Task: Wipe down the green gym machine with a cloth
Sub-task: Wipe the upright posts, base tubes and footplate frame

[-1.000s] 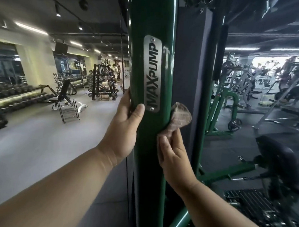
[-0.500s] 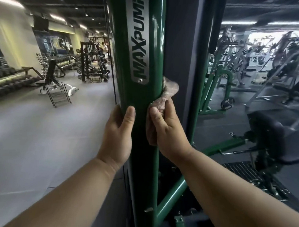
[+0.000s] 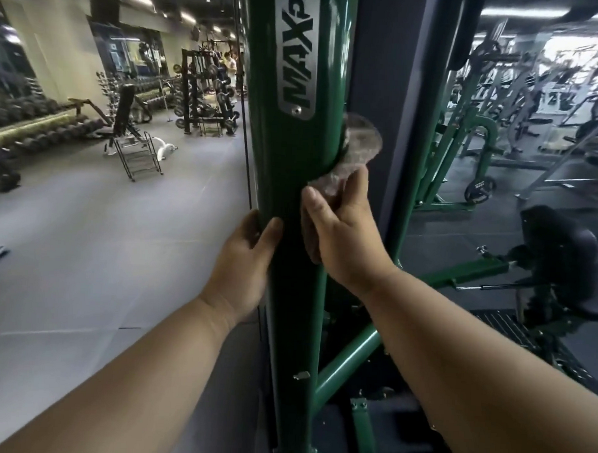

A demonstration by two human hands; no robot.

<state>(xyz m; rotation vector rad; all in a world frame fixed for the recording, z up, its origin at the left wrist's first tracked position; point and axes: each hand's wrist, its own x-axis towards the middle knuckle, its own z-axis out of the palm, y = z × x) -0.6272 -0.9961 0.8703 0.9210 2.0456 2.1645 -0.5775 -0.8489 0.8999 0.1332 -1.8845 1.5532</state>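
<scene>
A thick green upright post [image 3: 290, 164] of the gym machine fills the middle of the head view, with a silver MAXPUMP plate [image 3: 298, 55] near the top. My left hand [image 3: 245, 258] grips the post's left side, thumb across the front. My right hand [image 3: 341, 235] holds a brownish-grey cloth [image 3: 359, 150] and presses it against the post's right side, just below the plate. Part of the cloth bunches up above my fingers.
A dark panel [image 3: 382, 93] stands right behind the post. A green diagonal brace [image 3: 346, 362] and the machine's black seat [image 3: 560, 244] lie to the right. An adjustable bench [image 3: 130, 130], dumbbell racks [image 3: 27, 129] and a weight rack [image 3: 207, 92] stand on the grey floor at left.
Both hands have slid down the post from beside the plate to below it, the cloth moving with my right hand. The camera has tilted down.
</scene>
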